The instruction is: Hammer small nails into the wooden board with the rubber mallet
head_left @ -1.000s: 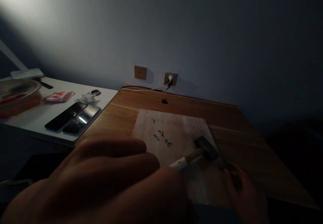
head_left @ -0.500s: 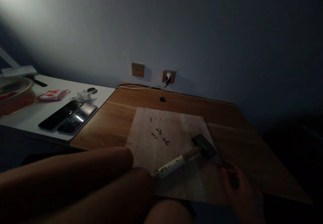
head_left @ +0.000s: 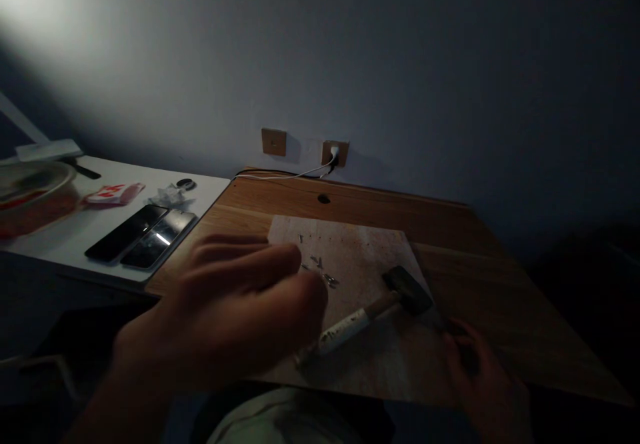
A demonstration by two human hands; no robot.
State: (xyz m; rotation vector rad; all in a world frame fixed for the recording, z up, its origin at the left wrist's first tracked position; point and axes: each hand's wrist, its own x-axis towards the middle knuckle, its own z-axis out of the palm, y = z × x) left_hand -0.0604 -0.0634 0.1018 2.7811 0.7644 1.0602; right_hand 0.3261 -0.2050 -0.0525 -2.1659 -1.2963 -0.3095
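Observation:
My left hand (head_left: 230, 307) is blurred, with its fingers curled closed over the board's left side. Its inside is hidden, so I cannot tell what it holds, if anything. My right hand (head_left: 483, 374) rests by the board's lower right edge, thumb and forefinger loosely bent with a gap between them. On the pale board (head_left: 350, 364) lies a hammer (head_left: 345, 331), its dark head to the right and its white-wrapped handle pointing lower left. Several small nails (head_left: 330, 281) lie loose in the middle. One nail (head_left: 301, 238) stands near the board's upper left, beside a row of small marks.
The wooden desk (head_left: 500, 297) meets a wall with a plugged socket (head_left: 336, 153). On the white table (head_left: 60, 247) at left are two phones (head_left: 159, 239), a crumpled clear wrapper (head_left: 173, 196), a red and white packet (head_left: 115, 194) and a round clear container (head_left: 40, 197).
My left hand, earlier large and close to the camera at lower left, is now farther off and over the board's left side. My right hand, the hammer and the nails stay in place.

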